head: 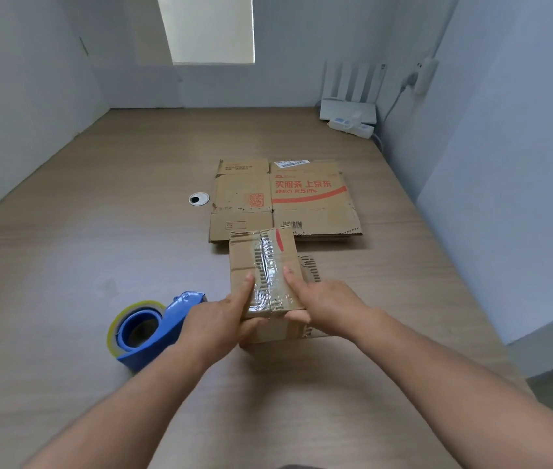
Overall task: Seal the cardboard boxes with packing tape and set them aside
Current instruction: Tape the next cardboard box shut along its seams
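Both forearms reach in from the near edge of the tabletop and meet at the box. The left hand grips its near left corner: the forefinger lies straight along the top, just left of the tape strip, and the other fingers curl under the near end. The right hand mirrors it, forefinger laid flat on the top right of the strip and thumb pressed against the near face, so the fingers of both hands clasp the box between them.

A blue dispenser with a yellowish roll lies on its side just left of the box, partly behind the left wrist. Beyond the box, toward the far edge, lies flat cardboard printed in red; the box's far end overlaps its near edge in view. A round grommet sits left of that sheet. A white router and a power strip fill the far right corner.

The box stands about mid-tabletop, nearer the near edge. Its long axis runs from near to far, leaning slightly left, with the wrinkled clear strip along the middle of the top and folded down over the near face. Cardboard with dark dashes shows past its right side; whether that belongs to the box I cannot tell.
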Demonstrator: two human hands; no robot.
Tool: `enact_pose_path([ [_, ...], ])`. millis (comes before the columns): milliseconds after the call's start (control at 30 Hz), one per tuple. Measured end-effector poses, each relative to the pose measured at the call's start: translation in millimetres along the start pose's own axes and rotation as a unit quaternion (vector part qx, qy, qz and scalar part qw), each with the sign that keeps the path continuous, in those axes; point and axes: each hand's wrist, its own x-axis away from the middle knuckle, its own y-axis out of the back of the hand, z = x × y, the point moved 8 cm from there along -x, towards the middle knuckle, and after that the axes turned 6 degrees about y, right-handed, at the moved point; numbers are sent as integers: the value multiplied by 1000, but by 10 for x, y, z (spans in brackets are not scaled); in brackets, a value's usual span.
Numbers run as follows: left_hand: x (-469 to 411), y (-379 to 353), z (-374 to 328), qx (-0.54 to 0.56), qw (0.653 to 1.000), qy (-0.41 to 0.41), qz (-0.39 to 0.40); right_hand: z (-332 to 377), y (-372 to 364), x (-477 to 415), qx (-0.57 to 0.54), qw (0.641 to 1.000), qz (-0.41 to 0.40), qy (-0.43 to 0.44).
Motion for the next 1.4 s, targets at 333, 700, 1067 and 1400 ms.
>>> enact_pose_path([
  [333, 1, -83, 243, 158, 966, -48, 198, -107, 19, 168, -3, 997, 52, 63],
  [700, -104, -36, 244, 13, 995, -72, 63, -8, 136, 32, 91, 983, -72, 144],
  [1067, -102, 32, 108, 29, 999, 27, 10, 44, 109, 45, 36, 982, -183, 42],
  [1400, 90, 380, -45, 340, 928, 46, -145, -694, -44, 235, -209, 958, -99, -168],
])
